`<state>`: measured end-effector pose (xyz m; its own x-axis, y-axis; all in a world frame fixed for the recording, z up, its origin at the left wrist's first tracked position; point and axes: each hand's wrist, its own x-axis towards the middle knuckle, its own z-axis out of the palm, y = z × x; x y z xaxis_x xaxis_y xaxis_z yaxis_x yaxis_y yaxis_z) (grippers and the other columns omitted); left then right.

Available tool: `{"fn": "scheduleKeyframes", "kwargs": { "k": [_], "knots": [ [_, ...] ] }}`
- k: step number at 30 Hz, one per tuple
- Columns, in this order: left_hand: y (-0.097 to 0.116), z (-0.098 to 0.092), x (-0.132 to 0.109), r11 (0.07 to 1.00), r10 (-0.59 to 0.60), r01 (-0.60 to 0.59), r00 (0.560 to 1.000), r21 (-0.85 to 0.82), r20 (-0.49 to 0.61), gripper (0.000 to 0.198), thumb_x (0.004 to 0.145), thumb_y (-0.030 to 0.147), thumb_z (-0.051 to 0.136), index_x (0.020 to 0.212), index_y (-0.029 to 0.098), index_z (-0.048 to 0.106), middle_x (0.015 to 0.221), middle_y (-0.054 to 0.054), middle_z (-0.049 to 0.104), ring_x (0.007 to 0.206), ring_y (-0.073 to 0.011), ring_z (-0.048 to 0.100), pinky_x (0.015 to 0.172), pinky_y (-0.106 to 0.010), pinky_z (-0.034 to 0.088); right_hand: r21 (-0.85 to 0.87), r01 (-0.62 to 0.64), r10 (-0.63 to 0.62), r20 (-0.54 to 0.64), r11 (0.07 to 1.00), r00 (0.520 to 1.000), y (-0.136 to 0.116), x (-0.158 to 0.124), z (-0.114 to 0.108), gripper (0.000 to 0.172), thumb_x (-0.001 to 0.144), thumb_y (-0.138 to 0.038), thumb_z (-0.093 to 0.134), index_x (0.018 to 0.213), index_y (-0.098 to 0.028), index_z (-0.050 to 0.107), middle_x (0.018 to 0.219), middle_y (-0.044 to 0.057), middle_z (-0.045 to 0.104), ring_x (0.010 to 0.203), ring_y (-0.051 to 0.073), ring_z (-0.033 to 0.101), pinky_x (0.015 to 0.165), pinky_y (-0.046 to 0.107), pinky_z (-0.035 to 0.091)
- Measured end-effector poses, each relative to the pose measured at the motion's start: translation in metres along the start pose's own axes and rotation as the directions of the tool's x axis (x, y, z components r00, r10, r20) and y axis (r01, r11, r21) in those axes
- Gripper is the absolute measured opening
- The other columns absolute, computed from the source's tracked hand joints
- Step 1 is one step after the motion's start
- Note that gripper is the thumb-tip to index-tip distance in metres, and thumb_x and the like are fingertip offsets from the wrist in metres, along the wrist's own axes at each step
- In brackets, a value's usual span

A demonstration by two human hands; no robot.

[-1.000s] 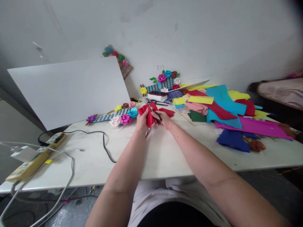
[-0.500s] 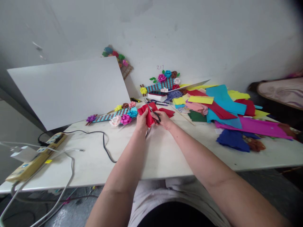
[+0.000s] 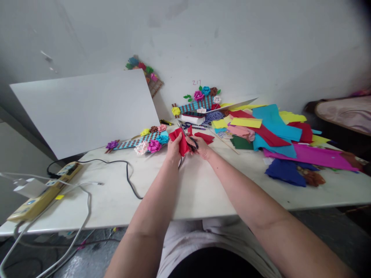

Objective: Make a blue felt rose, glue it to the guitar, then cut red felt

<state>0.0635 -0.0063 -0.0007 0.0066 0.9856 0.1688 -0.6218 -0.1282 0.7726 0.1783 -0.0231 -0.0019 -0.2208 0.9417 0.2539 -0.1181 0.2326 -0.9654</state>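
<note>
My left hand [image 3: 173, 148] is closed on a folded piece of red felt [image 3: 181, 140] held just above the white table [image 3: 203, 185]. My right hand [image 3: 201, 146] grips black-handled scissors [image 3: 188, 139], whose blades cut into the red felt from the right. Both hands meet at the middle of the table, a little in front of a loose red felt scrap [image 3: 204, 136].
A heap of coloured felt sheets [image 3: 278, 135] covers the right side. Striped boards with felt flowers [image 3: 145, 141] lie behind my hands and lean on the wall. A large white board [image 3: 87, 108] stands at the left. A yellow power strip [image 3: 43, 193] and cables lie at the left edge.
The scissors' blades have shifted a little in the red felt, and a strip of it now sticks up beside them. My hands stay in the same place.
</note>
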Motion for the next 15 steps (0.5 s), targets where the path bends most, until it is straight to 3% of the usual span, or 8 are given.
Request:
{"fn": "scheduleKeyframes", "kwargs": {
  "k": [4, 8, 12, 15],
  "knots": [
    [0.001, 0.001, -0.001, 0.999, -0.023, 0.022, 0.999, 0.027, 0.025, 0.023, 0.071, 0.03, 0.072, 0.084, 0.014, 0.061, 0.076, -0.007, 0.068, 0.063, -0.0171, 0.065, 0.06, -0.028, 0.054, 0.017, 0.005, -0.005, 0.013, 1.0, 1.0, -0.001, -0.001, -0.001, 0.04, 0.07, -0.054, 0.064, 0.066, -0.018, 0.048, 0.044, -0.004, 0.05, 0.033, 0.008, 0.044, 0.03, 0.018, 0.018],
    [0.002, 0.0, -0.002, 0.999, -0.022, 0.022, 1.0, 0.028, 0.007, 0.022, 0.072, 0.031, 0.071, 0.082, 0.015, 0.059, 0.071, -0.005, 0.067, 0.058, -0.0157, 0.064, 0.058, -0.027, 0.054, 0.037, 0.015, -0.014, -0.028, 0.999, 1.0, -0.007, -0.003, -0.003, 0.039, 0.068, -0.054, 0.065, 0.069, -0.018, 0.05, 0.044, -0.005, 0.05, 0.033, 0.007, 0.045, 0.03, 0.018, 0.019],
    [0.003, 0.001, -0.001, 0.999, -0.004, 0.001, 0.997, -0.033, -0.074, 0.02, 0.073, 0.024, 0.07, 0.085, 0.016, 0.057, 0.078, -0.006, 0.07, 0.063, -0.016, 0.066, 0.063, -0.029, 0.055, 0.039, 0.007, 0.0, -0.188, 0.999, 0.982, -0.01, 0.0, -0.01, 0.037, 0.065, -0.05, 0.068, 0.074, -0.018, 0.052, 0.047, -0.004, 0.054, 0.033, 0.008, 0.046, 0.029, 0.018, 0.02],
    [0.004, 0.002, 0.001, 0.999, -0.004, -0.002, 0.994, -0.047, -0.112, 0.021, 0.073, 0.022, 0.069, 0.088, 0.016, 0.057, 0.081, -0.008, 0.071, 0.07, -0.0176, 0.067, 0.068, -0.031, 0.055, -0.02, 0.023, -0.029, -0.329, 1.0, 0.944, -0.006, 0.007, -0.02, 0.034, 0.065, -0.048, 0.069, 0.071, -0.018, 0.055, 0.05, -0.002, 0.057, 0.034, 0.009, 0.047, 0.031, 0.019, 0.026]
  ]
}}
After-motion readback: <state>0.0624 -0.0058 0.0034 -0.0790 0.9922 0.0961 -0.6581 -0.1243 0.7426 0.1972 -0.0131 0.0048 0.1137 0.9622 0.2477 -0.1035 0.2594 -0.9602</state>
